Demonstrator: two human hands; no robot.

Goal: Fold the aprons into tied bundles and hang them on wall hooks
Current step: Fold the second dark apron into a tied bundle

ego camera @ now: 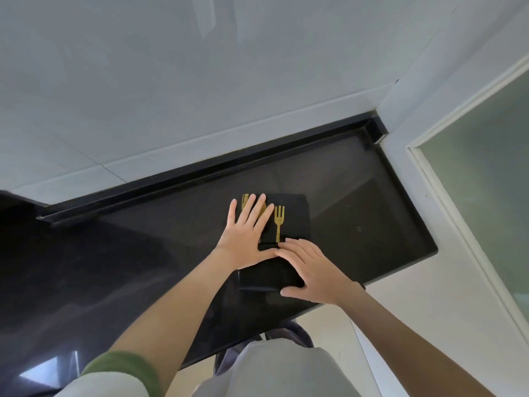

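Sleeve: green-cuffed, on the left forearm, nearest the lens.
Left hand: flat, fingers spread wide, pressing the far part of the apron.
Right hand: fingers straight, laid across the near folded layer, thumb at its near edge.
Apron: black, folded small, under both hands on the dark counter.
Step, as judged: flattening a fold. Pin with the left palm, smooth the crease outward with the right, and keep the edges square before tying.
Markings: gold fork print just right of the left fingers. A second gold motif lies half under them. No readable words.
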